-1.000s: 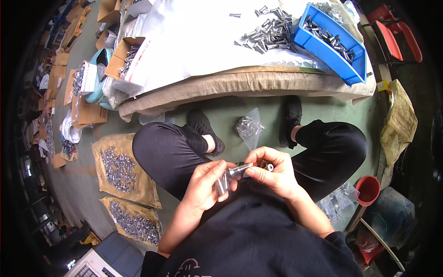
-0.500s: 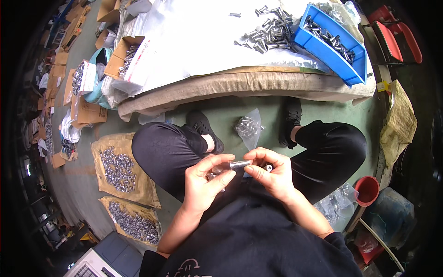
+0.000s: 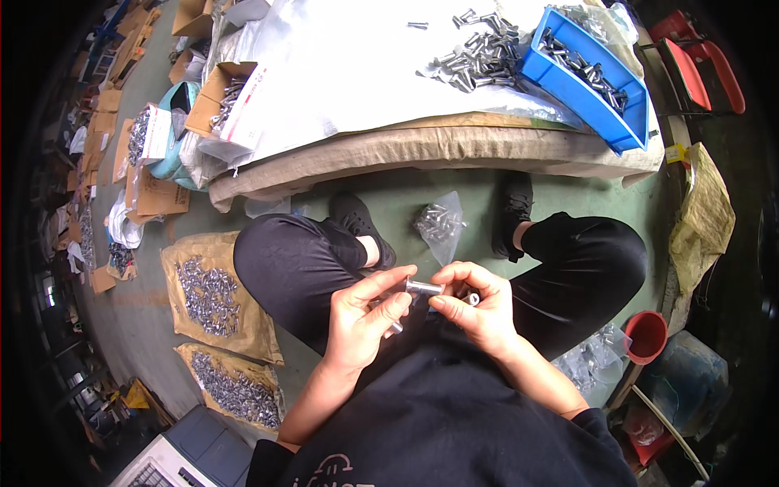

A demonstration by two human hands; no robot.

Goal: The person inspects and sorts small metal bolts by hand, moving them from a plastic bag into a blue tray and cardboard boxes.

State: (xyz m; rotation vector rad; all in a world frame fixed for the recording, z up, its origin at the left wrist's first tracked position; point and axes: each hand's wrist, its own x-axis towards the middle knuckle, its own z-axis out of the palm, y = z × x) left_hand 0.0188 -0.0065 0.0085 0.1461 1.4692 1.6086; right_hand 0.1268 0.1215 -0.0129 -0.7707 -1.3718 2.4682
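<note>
Above my lap, my left hand (image 3: 363, 316) and my right hand (image 3: 480, 307) pinch a shiny flanged metal pin (image 3: 425, 287) between them. The left thumb and index finger sit at its flanged end; the right thumb and index finger grip the opposite end. A second metal pin (image 3: 396, 327) pokes out below the left thumb, held in that hand. Another metal piece with a hollow end (image 3: 472, 299) shows in the curled right fingers. How many pieces lie inside each palm is hidden.
Ahead, a cloth-edged white table (image 3: 341, 73) bears a pile of metal pins (image 3: 479, 57) and a blue bin (image 3: 584, 89) of them. A clear bag of parts (image 3: 441, 223) lies between my feet. Parts cover sacks (image 3: 207, 296) at left; a red bucket (image 3: 646, 337) stands right.
The pin between my hands has turned slightly, and its flange now shows at the left fingertips. The second pin in my left hand sticks out more clearly.
</note>
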